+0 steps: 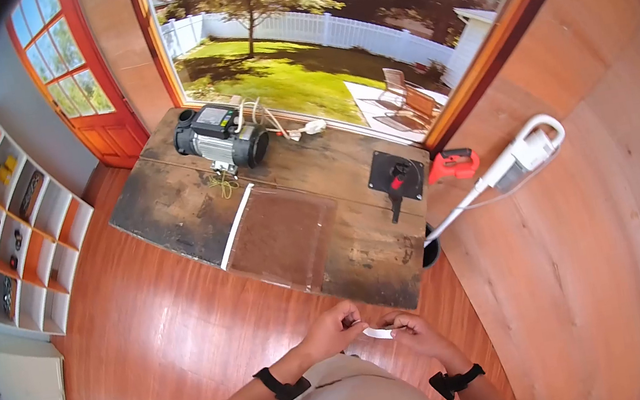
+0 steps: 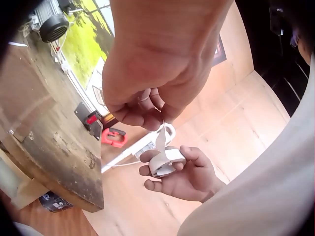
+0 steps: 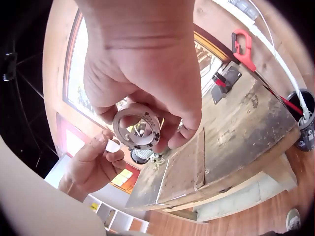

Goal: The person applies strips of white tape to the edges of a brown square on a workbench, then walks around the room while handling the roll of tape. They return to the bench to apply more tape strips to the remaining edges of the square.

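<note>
A roll of white tape (image 2: 158,164) sits in my right hand (image 1: 418,333), its fingers and thumb curled round the ring. Printed dark marks show on the side of the ring (image 3: 153,123) in the right wrist view. My left hand (image 1: 331,332) pinches the free end of the tape between thumb and fingertips. A short white strip (image 1: 378,333) stretches between both hands, in front of the body and off the table's near edge. On the table lies a flat brown sheet (image 1: 284,235) with a white strip (image 1: 237,227) along its left side.
The worn wooden table (image 1: 370,251) stands ahead under a window. A motor pump (image 1: 222,136) is at its back left, a black plate with a red-and-black part (image 1: 398,177) at its right. Beyond are a red-handled tool (image 1: 453,165) and white stick vacuum (image 1: 523,159). Shelves (image 1: 15,231) stand left.
</note>
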`<state>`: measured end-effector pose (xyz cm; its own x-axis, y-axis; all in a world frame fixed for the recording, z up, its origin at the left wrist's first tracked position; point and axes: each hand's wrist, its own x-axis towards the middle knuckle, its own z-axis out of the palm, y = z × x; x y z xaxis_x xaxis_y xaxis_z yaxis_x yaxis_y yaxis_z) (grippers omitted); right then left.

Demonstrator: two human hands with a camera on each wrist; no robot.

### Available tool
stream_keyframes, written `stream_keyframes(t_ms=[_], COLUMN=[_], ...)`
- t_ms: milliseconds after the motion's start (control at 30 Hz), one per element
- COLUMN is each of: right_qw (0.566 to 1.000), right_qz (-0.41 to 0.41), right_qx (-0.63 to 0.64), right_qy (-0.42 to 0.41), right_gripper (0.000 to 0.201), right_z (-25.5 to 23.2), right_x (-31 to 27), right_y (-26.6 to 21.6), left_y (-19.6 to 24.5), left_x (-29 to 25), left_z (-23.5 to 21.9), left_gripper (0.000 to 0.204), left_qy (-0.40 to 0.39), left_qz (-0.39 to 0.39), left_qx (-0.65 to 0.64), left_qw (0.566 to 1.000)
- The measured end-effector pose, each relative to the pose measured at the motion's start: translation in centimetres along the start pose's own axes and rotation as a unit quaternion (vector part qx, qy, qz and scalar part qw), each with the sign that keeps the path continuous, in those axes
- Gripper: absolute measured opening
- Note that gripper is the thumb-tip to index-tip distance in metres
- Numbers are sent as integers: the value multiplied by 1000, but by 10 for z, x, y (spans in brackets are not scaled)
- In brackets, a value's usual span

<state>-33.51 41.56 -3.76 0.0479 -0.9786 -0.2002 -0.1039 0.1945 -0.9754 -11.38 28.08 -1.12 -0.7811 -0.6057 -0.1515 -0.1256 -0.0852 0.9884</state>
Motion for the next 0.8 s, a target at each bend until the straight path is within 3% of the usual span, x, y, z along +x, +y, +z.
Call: stream_keyframes(t_ms=[67,167,233,300,367,433,533,600,633,667,700,767,800], right_qw=[999,994,996,994,972,971,984,986,984,988,987,948,932], right_qz=[8,95,67,38,-15,-22,98,105,118,74,74,163,212], right_qx=[-20,-49,-28,-64,-204,-204,-59,-7,36,0,7,255,272], right_qy=[-23,-28,-47,-78,-116,-122,-134,-128,-127,-138,-145,-95,-112], right_gripper=[10,15,22,21,21,19,17,14,12,6,6,5,4], right_z=[-10,-13,-19,-31,-47,-56,-69,-75,-82,-92,-96,-102,-108], right_x=[24,36,50,64,72,79,92,103,106,113,114,120,121], right_y=[-1,-21,-29,-36,-34,-33,-23,-20,-19,-6,-7,-16,-19], left_y=[-9,-4,-8,-7,-18,-19,-8,15,24,30,25,0,-12], left_x=[12,20,23,24,31,36,55,74,83,88,90,98,97], left_z=[-5,-7,-7,-7,-2,4,8,6,9,17,25,27,35], left_gripper=[20,19,21,26,26,21,22,26,30,34,34,40,38], left_qy=[57,94,101,84,95,125,185,216,283,351,354,348,311], left_qz=[34,12,2,3,-1,-8,30,39,49,56,49,29,-39], left_qx=[24,-12,-45,42,31,54,109,145,155,166,172,-33,-60], left_qw=[998,995,994,996,995,991,976,965,945,920,918,936,948])
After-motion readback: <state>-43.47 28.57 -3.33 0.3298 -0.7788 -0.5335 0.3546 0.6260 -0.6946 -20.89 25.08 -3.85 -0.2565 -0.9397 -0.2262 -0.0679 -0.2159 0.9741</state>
